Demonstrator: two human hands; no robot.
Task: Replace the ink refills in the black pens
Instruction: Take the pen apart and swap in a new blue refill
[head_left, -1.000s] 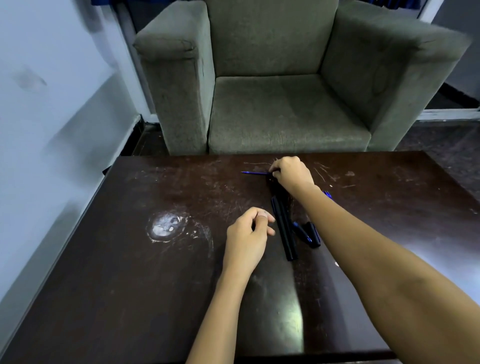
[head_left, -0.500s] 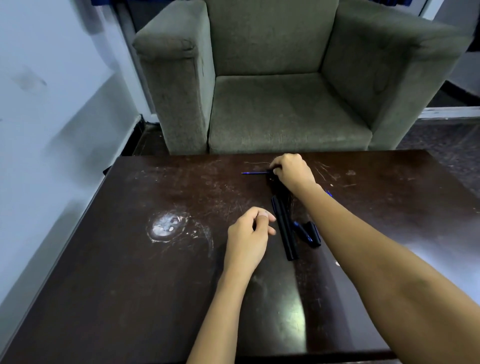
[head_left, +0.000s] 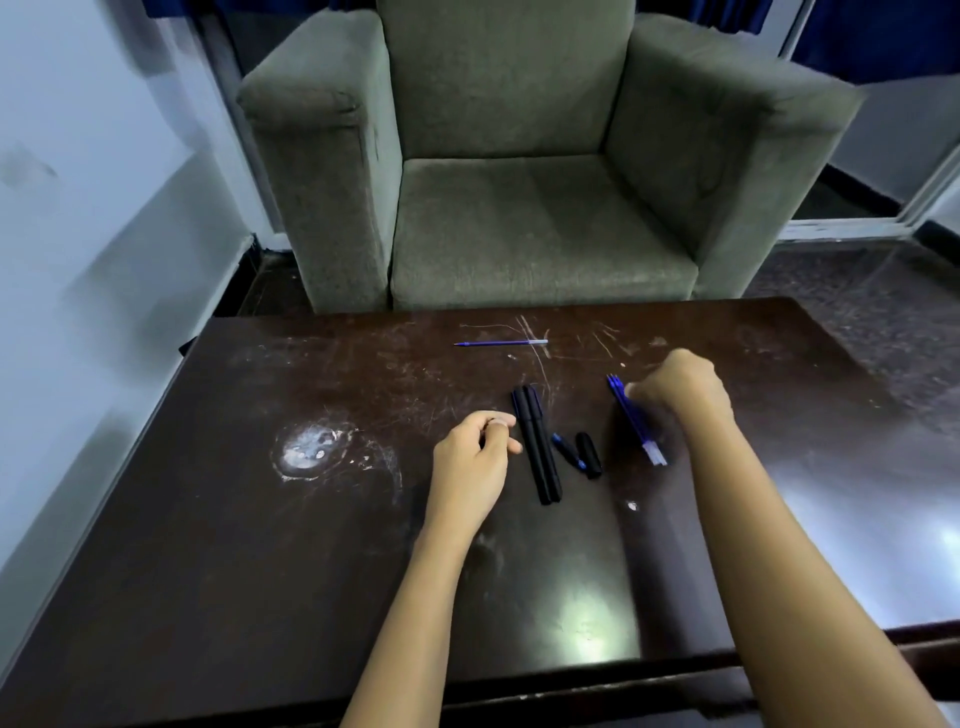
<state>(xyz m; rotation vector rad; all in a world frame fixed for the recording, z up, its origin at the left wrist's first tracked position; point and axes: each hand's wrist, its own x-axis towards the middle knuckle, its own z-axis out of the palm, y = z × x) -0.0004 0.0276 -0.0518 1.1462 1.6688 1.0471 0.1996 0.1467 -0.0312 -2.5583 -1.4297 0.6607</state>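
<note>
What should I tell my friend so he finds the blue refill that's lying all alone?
Find the green armchair, then the dark wooden table in front of it. Near the table's far edge, closest to the armchair, a thin blue refill lies sideways. Unlike the bunch of blue refills by the right hand, it lies alone with nothing touching it.

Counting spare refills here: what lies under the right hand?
A bunch of blue refills on the table, slanting out from beneath the right hand, white ends nearer the person. The hand and blur cover part of it, so their number and any grip cannot be told.
</note>
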